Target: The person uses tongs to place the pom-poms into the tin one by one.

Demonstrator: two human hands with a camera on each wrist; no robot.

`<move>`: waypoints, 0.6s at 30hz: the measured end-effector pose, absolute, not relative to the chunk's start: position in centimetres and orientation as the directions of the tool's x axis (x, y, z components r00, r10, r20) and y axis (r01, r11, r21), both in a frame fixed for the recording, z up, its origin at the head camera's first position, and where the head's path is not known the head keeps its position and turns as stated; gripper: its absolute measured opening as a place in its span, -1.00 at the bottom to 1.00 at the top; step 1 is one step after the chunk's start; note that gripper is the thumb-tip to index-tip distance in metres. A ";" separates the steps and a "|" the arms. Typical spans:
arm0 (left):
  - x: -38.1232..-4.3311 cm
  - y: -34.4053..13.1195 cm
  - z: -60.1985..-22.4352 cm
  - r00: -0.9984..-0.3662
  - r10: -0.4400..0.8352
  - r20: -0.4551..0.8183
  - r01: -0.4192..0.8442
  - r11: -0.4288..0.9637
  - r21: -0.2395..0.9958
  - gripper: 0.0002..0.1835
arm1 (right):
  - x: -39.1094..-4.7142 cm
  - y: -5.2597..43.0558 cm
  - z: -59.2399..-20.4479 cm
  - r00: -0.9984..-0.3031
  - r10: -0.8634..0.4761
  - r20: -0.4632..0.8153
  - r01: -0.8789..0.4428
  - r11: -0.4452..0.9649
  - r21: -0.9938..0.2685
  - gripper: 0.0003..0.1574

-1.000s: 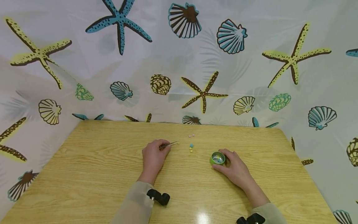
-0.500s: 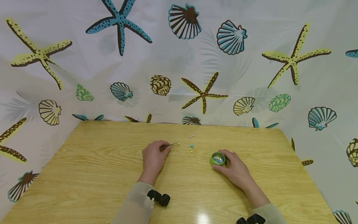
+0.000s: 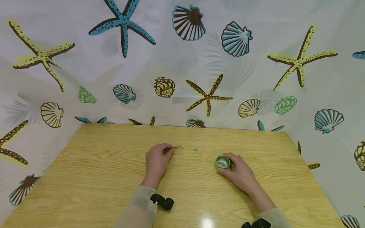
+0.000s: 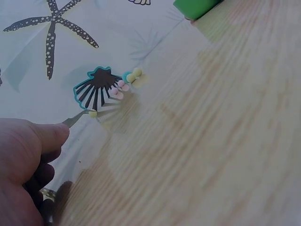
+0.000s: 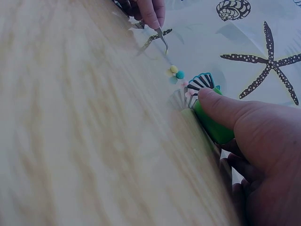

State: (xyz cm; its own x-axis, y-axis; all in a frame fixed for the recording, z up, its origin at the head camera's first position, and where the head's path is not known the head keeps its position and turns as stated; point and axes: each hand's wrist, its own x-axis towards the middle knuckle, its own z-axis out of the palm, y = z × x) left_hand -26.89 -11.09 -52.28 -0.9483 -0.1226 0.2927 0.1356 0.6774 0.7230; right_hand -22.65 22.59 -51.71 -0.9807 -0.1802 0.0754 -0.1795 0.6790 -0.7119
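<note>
My left hand [image 3: 158, 161] pinches a pair of metal tweezers [image 3: 174, 148] between thumb and fingers. At the bent tips of the tweezers sits a small yellow bead [image 4: 93, 114]; whether it is lifted off the table I cannot tell. The right hand [image 3: 240, 171] holds a small round green tin [image 3: 217, 165], thumb on the near side and fingers around the far side. The tin stands upright on the table, and small blue and yellow bits show inside it. Its green wall also appears under the thumb in the right wrist view.
Between the hands lie a blue bead [image 3: 195, 149] and two yellow beads [image 3: 195, 155] in a short row. Two pink beads [image 3: 195, 139] are farther back. The wooden table [image 3: 114, 177] ends at a shell-patterned cloth [image 3: 171, 63] behind and at the sides.
The tweezer tips have drawn together slightly at the yellow bead. The right hand and the tin have stayed in place.
</note>
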 end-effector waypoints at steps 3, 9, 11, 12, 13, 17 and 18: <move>-26.8 -11.1 -52.2 -0.947 -0.123 0.298 0.143 0.666 0.732 -0.87 | -22.6 22.6 -51.7 -0.983 -0.172 0.066 -0.167 0.682 -0.712 -0.12; -26.8 -11.0 -51.9 -0.938 -0.131 0.320 0.159 0.658 0.736 -0.88 | -22.5 22.6 -51.6 -0.983 -0.172 0.068 -0.168 0.682 -0.712 -0.12; -26.8 -10.9 -51.7 -0.935 -0.133 0.328 0.164 0.659 0.734 -0.88 | -22.6 22.6 -51.6 -0.982 -0.176 0.076 -0.177 0.681 -0.711 -0.13; -26.8 -10.9 -51.7 -0.934 -0.135 0.331 0.165 0.659 0.734 -0.88 | -22.6 22.6 -51.7 -0.981 -0.178 0.080 -0.181 0.680 -0.710 -0.13; -26.8 -10.8 -51.6 -0.933 -0.136 0.334 0.167 0.658 0.734 -0.89 | -22.6 22.6 -51.7 -0.980 -0.179 0.084 -0.185 0.681 -0.709 -0.14; -26.5 -10.5 -51.1 -0.930 -0.133 0.343 0.181 0.646 0.742 -0.89 | -22.7 22.6 -51.9 -0.980 -0.180 0.086 -0.188 0.683 -0.706 -0.14; -26.5 -10.4 -50.9 -0.929 -0.132 0.346 0.186 0.643 0.743 -0.89 | -22.7 22.6 -51.9 -0.980 -0.179 0.086 -0.187 0.684 -0.705 -0.14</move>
